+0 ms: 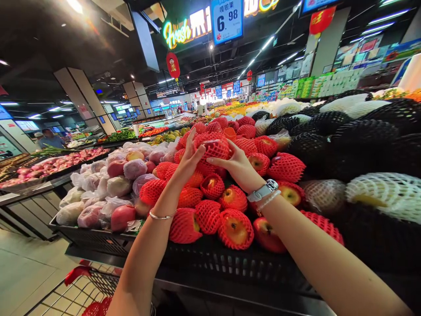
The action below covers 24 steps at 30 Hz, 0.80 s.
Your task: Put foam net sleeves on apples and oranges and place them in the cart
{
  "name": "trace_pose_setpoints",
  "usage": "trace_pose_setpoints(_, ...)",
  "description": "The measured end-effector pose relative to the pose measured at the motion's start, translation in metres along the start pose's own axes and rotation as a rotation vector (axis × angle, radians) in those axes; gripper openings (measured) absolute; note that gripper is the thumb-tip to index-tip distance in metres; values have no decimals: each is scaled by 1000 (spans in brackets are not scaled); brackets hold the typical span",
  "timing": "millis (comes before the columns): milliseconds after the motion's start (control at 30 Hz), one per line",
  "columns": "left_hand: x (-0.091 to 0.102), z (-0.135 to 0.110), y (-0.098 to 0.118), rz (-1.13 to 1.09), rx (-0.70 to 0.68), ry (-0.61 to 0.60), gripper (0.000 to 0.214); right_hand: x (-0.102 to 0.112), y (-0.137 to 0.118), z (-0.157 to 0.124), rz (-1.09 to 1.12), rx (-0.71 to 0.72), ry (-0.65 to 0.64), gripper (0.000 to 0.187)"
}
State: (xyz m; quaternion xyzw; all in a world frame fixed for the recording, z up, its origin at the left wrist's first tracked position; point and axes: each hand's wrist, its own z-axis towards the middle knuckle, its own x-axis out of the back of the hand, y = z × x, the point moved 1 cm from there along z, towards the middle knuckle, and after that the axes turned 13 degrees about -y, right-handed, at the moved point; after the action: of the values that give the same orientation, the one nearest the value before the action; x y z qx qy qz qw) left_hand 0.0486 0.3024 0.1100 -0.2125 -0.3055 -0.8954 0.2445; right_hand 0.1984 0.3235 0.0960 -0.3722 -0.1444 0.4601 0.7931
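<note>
Between my two hands is an apple in a red foam net [213, 147], above a heap of similar netted apples. My left hand [190, 156] lies along its left side, thumb toward the front and fingers reaching up behind. My right hand [237, 164] cups the right side, thumb across the lower front. Both hands are closed around the fruit; the far fingertips are hidden. Below them, several red-netted apples [236, 229] fill a black crate [230, 263], some with their stem ends showing.
Plastic-wrapped apples [120, 186] lie to the left, with onions [55, 164] farther left. Fruit in black foam nets [362, 136] and a white net [388, 193] is piled at right. A shopping cart [77, 289] stands at lower left. A price sign [226, 19] hangs overhead.
</note>
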Motion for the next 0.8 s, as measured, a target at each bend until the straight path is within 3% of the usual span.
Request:
trace_pose_setpoints(167,-2,0,7,-193,-2,-110,86,-1,0,-2,91,50,-27,49)
trace_pose_setpoints(300,1,3,-1,-189,-10,-134,90,-1,2,-1,149,50,-38,50)
trace_pose_setpoints(400,-1,2,-3,-11,-69,-93,88,2,2,3,254,26,-28,42)
trace_pose_setpoints(500,-4,-2,6,245,-230,-36,84,8,2,8,374,-1,34,34)
trace_pose_setpoints(633,-8,-8,20,580,-455,-167,71,15,3,10,466,-134,68,25)
trace_pose_setpoints(700,-8,-10,24,661,-465,-206,70,14,5,9,508,-198,42,24)
trace_pose_setpoints(800,-6,-10,25,716,-419,-206,72,12,8,8,538,-150,103,15)
